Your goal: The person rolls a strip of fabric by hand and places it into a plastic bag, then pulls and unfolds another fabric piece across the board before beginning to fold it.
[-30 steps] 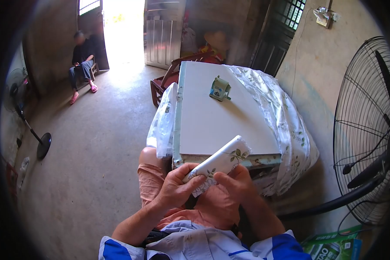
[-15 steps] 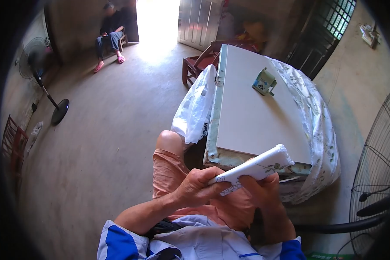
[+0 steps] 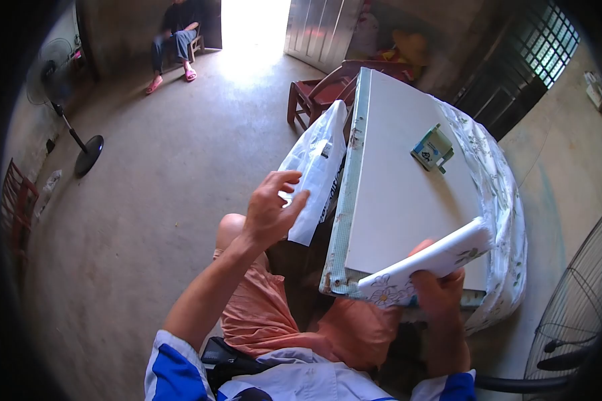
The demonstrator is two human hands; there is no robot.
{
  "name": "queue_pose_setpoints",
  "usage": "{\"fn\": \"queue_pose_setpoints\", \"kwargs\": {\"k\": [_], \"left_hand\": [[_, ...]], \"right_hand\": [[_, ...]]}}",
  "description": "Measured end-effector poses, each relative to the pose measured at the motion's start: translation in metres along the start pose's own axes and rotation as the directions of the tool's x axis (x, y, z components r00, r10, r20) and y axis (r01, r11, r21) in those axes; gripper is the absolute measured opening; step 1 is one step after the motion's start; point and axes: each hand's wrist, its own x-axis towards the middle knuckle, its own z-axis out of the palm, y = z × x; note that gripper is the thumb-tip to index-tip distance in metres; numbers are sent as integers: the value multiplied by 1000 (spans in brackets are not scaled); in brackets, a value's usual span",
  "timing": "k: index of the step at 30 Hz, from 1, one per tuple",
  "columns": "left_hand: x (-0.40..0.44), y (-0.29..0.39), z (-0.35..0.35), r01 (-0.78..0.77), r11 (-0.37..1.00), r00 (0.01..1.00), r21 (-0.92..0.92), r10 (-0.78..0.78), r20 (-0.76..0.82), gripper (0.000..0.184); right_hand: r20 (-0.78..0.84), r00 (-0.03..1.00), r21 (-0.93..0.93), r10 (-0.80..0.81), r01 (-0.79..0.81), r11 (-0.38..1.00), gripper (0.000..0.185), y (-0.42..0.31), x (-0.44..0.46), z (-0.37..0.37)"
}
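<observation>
In the head view, my right hand grips a folded white flower-printed sheet with a ragged edge at its far end. The sheet is held at a slant over the table's near edge, my thumb on top. My left hand is raised with its fingers apart and holds nothing. It is beside a white plastic bag with dark lettering, which hangs along the table's left side; whether the fingertips touch the bag I cannot tell. A small green carton-like holder stands on the pale tabletop.
More flower-printed white covering is bunched along the table's right side. A red wooden chair stands behind. A large fan is at right, another fan at left. Near the bright doorway sits a person.
My left hand has let go of the folded sheet and moved up and left to the bag. My right hand has moved slightly right, still gripping the sheet. The view has shifted a little.
</observation>
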Motion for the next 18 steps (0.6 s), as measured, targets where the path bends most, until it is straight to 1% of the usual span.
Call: {"fn": "queue_pose_setpoints", "kwargs": {"k": [1,2,4,7,10,11,14,15,16,18], "left_hand": [[6,-9,6,46,994,993,98,-56,99,46],[12,-11,11,16,974,982,226,-59,182,66],[15,-12,26,-68,920,965,386,-37,259,83],[18,-3,48,-87,781,954,619,-114,277,92],[30,-4,64,-60,728,950,683,-169,264,91],[33,-9,68,-106,690,976,716,-68,209,80],[49,-32,65,22,753,969,658,-177,170,66],[53,-32,58,-47,728,996,684,-14,84,55],[55,-32,50,23,718,991,696,-109,79,55],[63,-45,33,73,761,997,644,-74,-25,46]], "right_hand": [[-12,999,-13,45,-45,999,25,3,1,3],[29,999,-34,20,-19,999,25,5,1,3],[106,994,-70,-26,33,997,24,11,2,2],[123,989,-65,-80,88,994,25,12,5,3],[148,982,-61,-116,126,990,26,15,8,5],[154,981,-60,-120,131,990,26,14,7,6],[198,965,-99,-171,193,976,25,16,9,3],[213,958,-116,-193,221,968,25,17,9,2],[226,953,-122,-200,231,965,26,18,9,1],[256,942,-132,-216,256,958,26,19,10,0]]}}
